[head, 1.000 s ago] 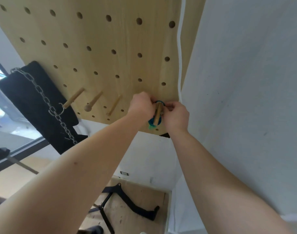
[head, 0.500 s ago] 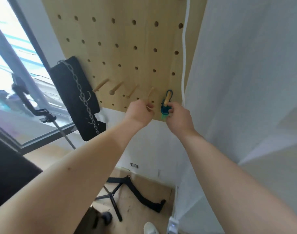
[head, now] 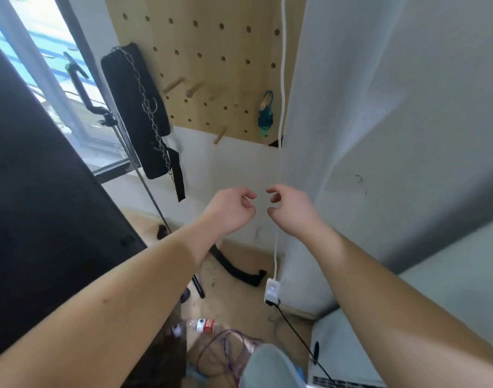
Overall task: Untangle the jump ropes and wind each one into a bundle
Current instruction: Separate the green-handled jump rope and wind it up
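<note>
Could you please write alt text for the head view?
The empty left hand and right hand hover loosely curled below a wooden pegboard, where a blue-green jump rope bundle hangs on a peg. A purple rope lies loose on the floor.

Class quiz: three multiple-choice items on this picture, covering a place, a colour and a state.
1. The teal wound rope bundle is: A on a table; B hung on the light wooden pegboard; C in a hand.
2. The loose tangled rope at the bottom of the view is: A purple; B orange; C green.
3. The left hand and right hand: A grip the bundle; B pull a chain; C hold nothing.
Key: B, it dangles from the board; A, its loops are purple; C, the fingers are loosely curled and empty.
</note>
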Available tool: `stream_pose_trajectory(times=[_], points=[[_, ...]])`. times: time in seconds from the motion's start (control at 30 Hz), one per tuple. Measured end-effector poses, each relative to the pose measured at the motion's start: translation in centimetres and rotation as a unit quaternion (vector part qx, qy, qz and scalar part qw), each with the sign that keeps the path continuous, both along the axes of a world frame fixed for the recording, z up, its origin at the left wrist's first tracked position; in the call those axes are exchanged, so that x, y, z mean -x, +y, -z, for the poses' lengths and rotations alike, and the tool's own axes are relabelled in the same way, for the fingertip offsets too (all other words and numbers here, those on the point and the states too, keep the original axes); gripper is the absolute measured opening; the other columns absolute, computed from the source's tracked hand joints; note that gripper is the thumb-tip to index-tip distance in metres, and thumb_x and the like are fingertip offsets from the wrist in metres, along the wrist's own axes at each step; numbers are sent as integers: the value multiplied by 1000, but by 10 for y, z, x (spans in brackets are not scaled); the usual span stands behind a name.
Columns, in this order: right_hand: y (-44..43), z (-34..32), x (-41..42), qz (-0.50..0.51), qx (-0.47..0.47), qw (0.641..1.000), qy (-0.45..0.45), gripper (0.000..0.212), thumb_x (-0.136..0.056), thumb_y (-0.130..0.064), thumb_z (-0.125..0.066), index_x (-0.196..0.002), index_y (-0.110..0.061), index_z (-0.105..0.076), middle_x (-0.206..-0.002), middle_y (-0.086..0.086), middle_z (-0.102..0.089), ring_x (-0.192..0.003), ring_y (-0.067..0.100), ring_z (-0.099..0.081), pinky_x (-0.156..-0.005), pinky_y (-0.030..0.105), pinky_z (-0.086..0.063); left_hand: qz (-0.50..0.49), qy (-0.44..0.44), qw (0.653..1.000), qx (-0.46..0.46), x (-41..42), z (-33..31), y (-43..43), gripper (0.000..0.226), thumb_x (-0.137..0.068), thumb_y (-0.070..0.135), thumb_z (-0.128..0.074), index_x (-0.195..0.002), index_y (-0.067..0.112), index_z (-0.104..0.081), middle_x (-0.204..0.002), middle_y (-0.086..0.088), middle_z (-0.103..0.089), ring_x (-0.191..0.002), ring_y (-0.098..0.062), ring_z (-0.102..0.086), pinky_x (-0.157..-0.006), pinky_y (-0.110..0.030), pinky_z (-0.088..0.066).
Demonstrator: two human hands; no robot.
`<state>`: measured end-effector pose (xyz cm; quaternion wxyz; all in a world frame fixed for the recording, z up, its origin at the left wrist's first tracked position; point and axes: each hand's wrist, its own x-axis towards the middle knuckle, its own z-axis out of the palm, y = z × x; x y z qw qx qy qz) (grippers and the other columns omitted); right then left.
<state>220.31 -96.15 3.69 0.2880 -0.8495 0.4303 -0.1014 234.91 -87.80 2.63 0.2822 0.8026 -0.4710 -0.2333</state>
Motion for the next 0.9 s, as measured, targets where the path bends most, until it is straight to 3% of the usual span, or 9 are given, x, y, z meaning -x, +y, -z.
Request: stream_pose_trajectory(times=[0.1,0.23,0.37,0.53,0.67,0.77,0.9], points=[[16,22,25,-1,-26,1000,9,50,-88,-16,-62,-137,-24,-55,-127,0,-64,-106,20,-63,-82,21,-42,20,16,999,-32,18,25,22,34,-85,25,-57,-119,31,-63,-95,13,-63,-87,-10,-64,-76,-20,-47],[34,53,56,-14,-67,997,34,53,-86,-14,-66,-138,-21,-56,-135,7,-61,-121,23,-58,-91,24,-41,62,33,996,-59,39,51,52,48,-87,30,-66,-134,27,-54,-123,5,-60,-114,-11,-58,-104,-32,-46],[55,82,87,-26,-103,993,55,53,-87,-18,-66,-138,-20,-55,-133,6,-60,-119,24,-58,-91,28,-43,52,13,993,-108,65,88,71,63,-84,39,-68,-142,28,-46,-139,2,-54,-126,-17,-53,-103,-32,-45],[90,132,124,-32,-137,988,68,55,-89,-32,-63,-141,-20,-51,-137,8,-57,-124,27,-54,-99,31,-42,15,53,985,-163,115,128,110,82,-81,40,-76,-151,27,-34,-145,-5,-44,-131,-23,-46,-107,-33,-38],[117,168,149,-55,-167,979,102,57,-93,-42,-59,-145,-23,-46,-142,8,-53,-127,29,-52,-103,37,-45,-29,85,978,-191,156,155,149,81,-81,44,-73,-150,31,-32,-149,-2,-40,-129,-20,-47,-111,-43,-39],[133,201,165,-78,-179,974,118,60,-93,-47,-59,-146,-22,-44,-138,11,-55,-123,29,-55,-100,35,-45,-64,98,974,-192,179,182,178,78,-80,42,-71,-149,29,-37,-146,-1,-44,-119,-16,-54,-108,-37,-42],[156,248,184,-84,-200,968,123,60,-92,-44,-60,-145,-19,-45,-139,12,-55,-127,30,-53,-102,34,-43,-68,108,971,-202,194,225,205,74,-82,42,-70,-148,27,-40,-143,-3,-47,-129,-18,-49,-110,-34,-39]])
